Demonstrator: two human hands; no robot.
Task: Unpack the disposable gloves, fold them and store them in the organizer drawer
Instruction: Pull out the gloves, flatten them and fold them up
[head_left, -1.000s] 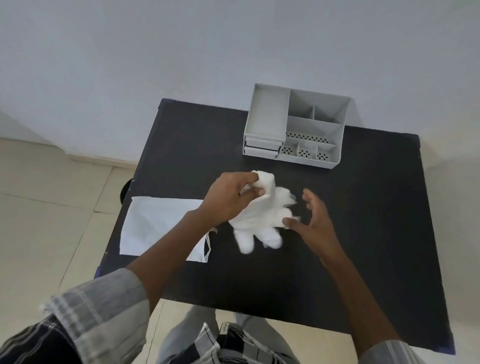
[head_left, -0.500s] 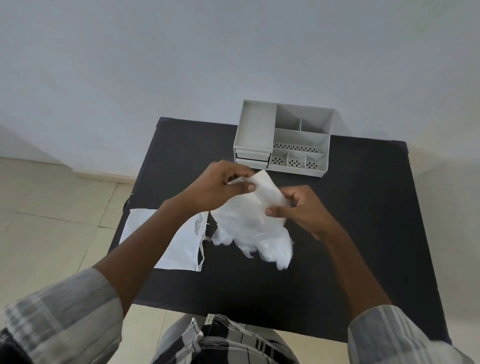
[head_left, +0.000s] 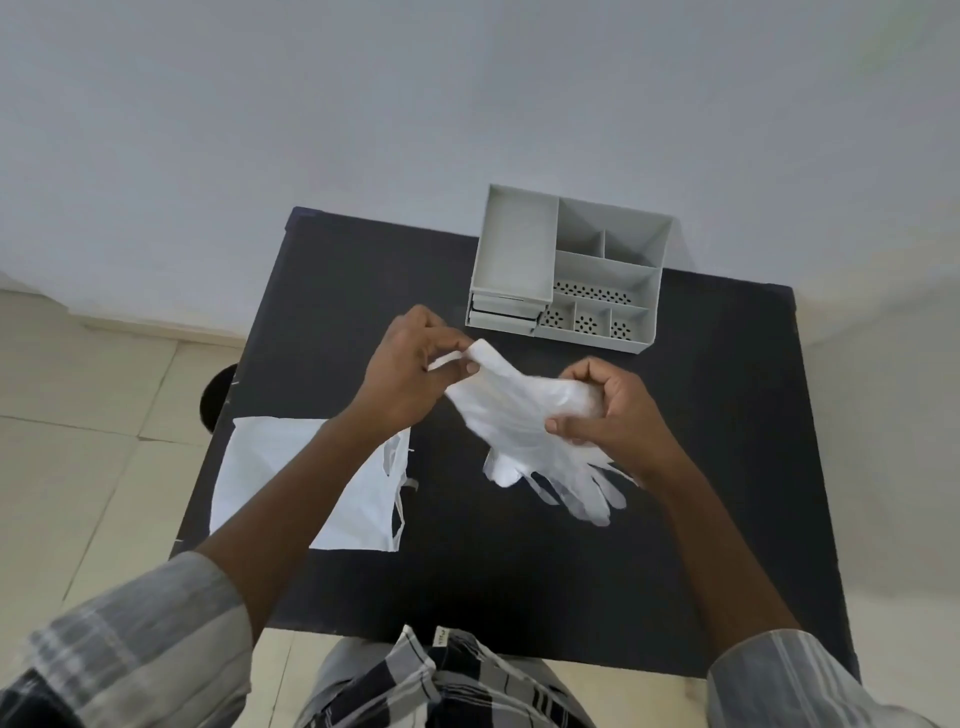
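Note:
Thin translucent white disposable gloves (head_left: 524, 415) hang spread between my two hands above the black table (head_left: 519, 571), their fingers dangling toward me. My left hand (head_left: 410, 374) pinches the cuff corner at the upper left. My right hand (head_left: 613, 410) grips the cuff's right side between thumb and fingers. The grey plastic organizer (head_left: 571, 270) stands at the table's far edge, its two small drawers (head_left: 506, 314) closed at its lower left front.
A flat white plastic bag (head_left: 291, 467) lies on the table's left part, partly under my left forearm. A dark round object (head_left: 215, 400) sits on the tiled floor by the table's left edge. A pale wall rises behind the table.
The crumpled gloves have been pulled out flat between both hands. My right hand went from open beside them to gripping them, and the hands moved apart.

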